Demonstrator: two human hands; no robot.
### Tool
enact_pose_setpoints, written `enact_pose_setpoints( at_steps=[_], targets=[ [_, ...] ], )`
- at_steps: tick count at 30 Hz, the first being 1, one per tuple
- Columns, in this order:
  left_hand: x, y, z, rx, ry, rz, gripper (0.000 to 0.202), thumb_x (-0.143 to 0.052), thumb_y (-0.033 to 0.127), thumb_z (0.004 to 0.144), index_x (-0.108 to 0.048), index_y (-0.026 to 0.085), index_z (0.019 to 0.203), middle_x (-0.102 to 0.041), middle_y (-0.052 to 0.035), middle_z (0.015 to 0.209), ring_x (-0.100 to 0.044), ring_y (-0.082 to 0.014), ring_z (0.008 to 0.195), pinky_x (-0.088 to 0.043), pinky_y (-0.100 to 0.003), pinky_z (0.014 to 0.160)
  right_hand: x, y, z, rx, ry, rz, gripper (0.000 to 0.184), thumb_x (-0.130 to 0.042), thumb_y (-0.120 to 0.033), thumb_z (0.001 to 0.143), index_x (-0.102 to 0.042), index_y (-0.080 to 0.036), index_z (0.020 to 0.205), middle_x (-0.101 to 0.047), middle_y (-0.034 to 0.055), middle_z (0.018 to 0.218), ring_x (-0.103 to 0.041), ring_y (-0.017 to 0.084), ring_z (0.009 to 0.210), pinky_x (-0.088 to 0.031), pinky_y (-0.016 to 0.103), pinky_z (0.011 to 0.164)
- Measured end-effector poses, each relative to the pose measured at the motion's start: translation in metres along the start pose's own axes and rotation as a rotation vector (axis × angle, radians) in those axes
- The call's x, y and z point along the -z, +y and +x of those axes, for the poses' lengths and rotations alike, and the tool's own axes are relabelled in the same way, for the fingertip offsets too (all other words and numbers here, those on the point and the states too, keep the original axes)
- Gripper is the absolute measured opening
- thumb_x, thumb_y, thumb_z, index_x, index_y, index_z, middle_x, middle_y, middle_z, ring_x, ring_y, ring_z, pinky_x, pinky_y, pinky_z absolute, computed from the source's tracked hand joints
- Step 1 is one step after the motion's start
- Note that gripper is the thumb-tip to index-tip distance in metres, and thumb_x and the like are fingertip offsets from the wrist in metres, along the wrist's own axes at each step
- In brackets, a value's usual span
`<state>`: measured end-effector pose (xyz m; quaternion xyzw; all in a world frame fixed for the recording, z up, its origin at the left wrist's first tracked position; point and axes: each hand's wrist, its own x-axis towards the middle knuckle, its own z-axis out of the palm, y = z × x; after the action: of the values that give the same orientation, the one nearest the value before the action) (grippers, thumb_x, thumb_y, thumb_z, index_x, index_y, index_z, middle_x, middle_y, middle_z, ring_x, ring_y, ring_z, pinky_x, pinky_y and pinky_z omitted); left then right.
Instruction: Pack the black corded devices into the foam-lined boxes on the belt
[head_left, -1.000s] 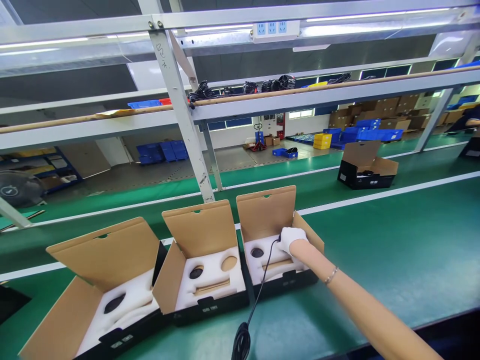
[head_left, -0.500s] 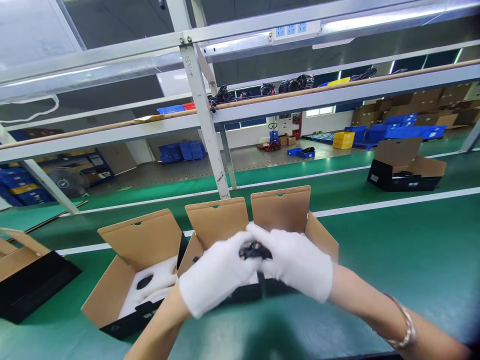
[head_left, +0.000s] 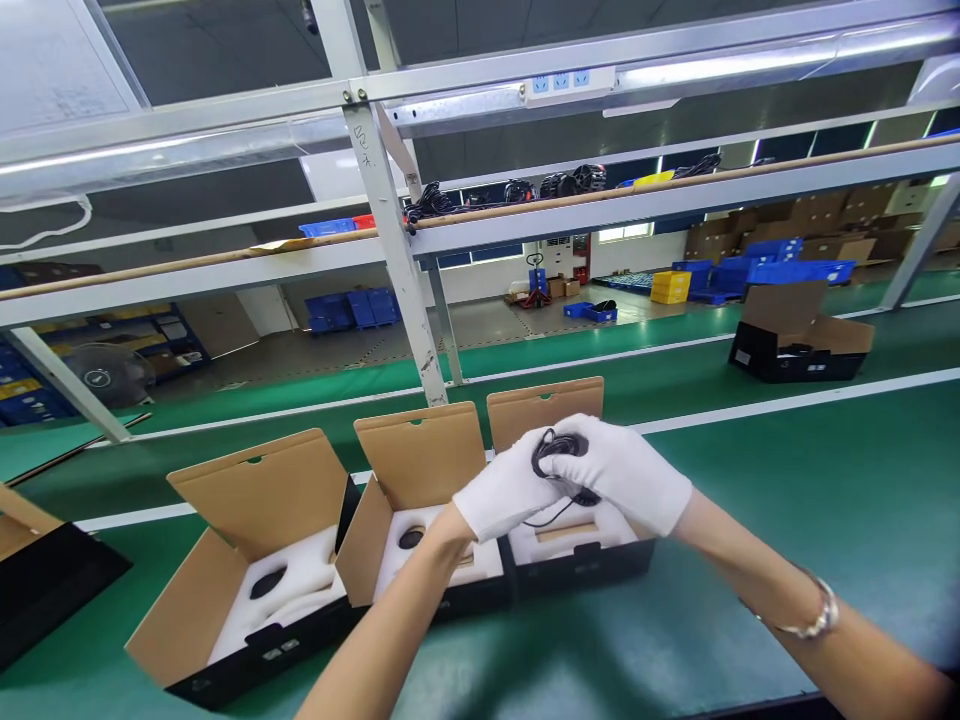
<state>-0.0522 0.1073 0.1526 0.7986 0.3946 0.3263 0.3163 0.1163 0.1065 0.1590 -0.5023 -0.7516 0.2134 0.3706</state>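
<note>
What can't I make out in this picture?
In the head view:
Part of the black cable: covered by the gloved left hand and right hand.
Part of the white foam in the box behind the hands: hidden by the hands and cable.
The rest of the box at far left: cut off by the left edge.
Contents of the distant box at right: too small to identify.

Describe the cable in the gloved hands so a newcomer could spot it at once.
On the green surface, find the three open boxes in a row. In front of the right box, the white-gloved left hand and right hand meet around a looped black cable. Unlike the cables on the shelf, this one is held in both hands.
</note>
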Motion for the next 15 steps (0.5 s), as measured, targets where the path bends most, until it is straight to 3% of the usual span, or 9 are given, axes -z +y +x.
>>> enact_pose_setpoints(
  at_steps=[2,4,6,8,10,13,15],
  targets=[
    [0.009,-0.006,0.006,0.006,-0.032,0.106,0.027,-0.062,0.022,0.075,-0.066,0.025,0.102,-0.07,-0.0005,0.087,-0.064,-0.0215,0.072,-0.048,-0.03,0.066,0.004,0.005,0.0,0.104,0.051,-0.256,0.048,-0.074,-0.031,0.079,-0.06,-0.023,0.124,-0.069,0.0069,0.122,-0.065,0.025,0.109,-0.052,0.034,0.089],
    [0.015,-0.013,0.012,0.017,-0.028,0.171,0.025,-0.064,0.018,0.07,-0.067,0.024,0.093,-0.066,-0.0006,0.073,-0.059,-0.0223,0.063,-0.045,-0.033,0.066,0.007,0.005,0.0,0.234,-0.017,-0.495,0.061,-0.07,-0.026,0.083,-0.048,-0.023,0.14,-0.066,0.01,0.128,-0.065,0.027,0.112,-0.053,0.036,0.088],
    [0.016,-0.017,0.016,0.031,0.038,0.175,0.024,-0.07,0.02,0.067,-0.067,0.023,0.091,-0.066,-0.0028,0.074,-0.061,-0.0263,0.07,-0.047,-0.038,0.075,0.01,0.001,0.001,0.253,-0.128,-0.705,0.051,-0.06,-0.022,0.091,-0.048,-0.018,0.14,-0.07,0.012,0.116,-0.068,0.029,0.1,-0.053,0.039,0.08],
    [0.015,-0.018,0.019,0.063,0.15,0.096,0.038,-0.076,0.031,0.069,-0.065,0.024,0.105,-0.07,-0.0052,0.089,-0.064,-0.0309,0.087,-0.047,-0.042,0.086,0.012,-0.002,0.003,0.204,-0.149,-0.837,0.033,-0.05,-0.019,0.096,-0.058,-0.014,0.127,-0.071,0.0119,0.101,-0.069,0.03,0.09,-0.052,0.039,0.073],
    [0.009,-0.019,0.018,0.099,0.258,-0.06,0.054,-0.072,0.048,0.078,-0.057,0.025,0.125,-0.07,-0.0059,0.11,-0.063,-0.0297,0.106,-0.048,-0.04,0.096,0.014,-0.001,0.006,0.187,-0.077,-0.853,0.026,-0.046,-0.02,0.099,-0.063,-0.015,0.118,-0.07,0.0112,0.101,-0.067,0.029,0.094,-0.05,0.037,0.075],
    [-0.01,-0.028,0.013,0.155,0.413,-0.324,0.061,-0.032,0.064,0.096,-0.044,0.022,0.139,-0.059,-0.0077,0.138,-0.056,-0.0215,0.126,-0.044,-0.034,0.108,0.013,0.013,0.011,0.138,0.058,-0.7,0.025,-0.048,-0.028,0.1,-0.063,-0.021,0.118,-0.071,0.0079,0.108,-0.067,0.027,0.096,-0.049,0.035,0.077],
    [-0.03,-0.036,0.008,0.213,0.492,-0.444,0.068,-0.013,0.066,0.098,-0.037,0.022,0.144,-0.053,-0.0081,0.145,-0.049,-0.0194,0.135,-0.037,-0.036,0.116,0.01,0.024,0.014,0.081,0.117,-0.542,0.023,-0.05,-0.033,0.099,-0.065,-0.024,0.114,-0.072,0.0056,0.108,-0.068,0.025,0.093,-0.049,0.033,0.076]
  ],
)
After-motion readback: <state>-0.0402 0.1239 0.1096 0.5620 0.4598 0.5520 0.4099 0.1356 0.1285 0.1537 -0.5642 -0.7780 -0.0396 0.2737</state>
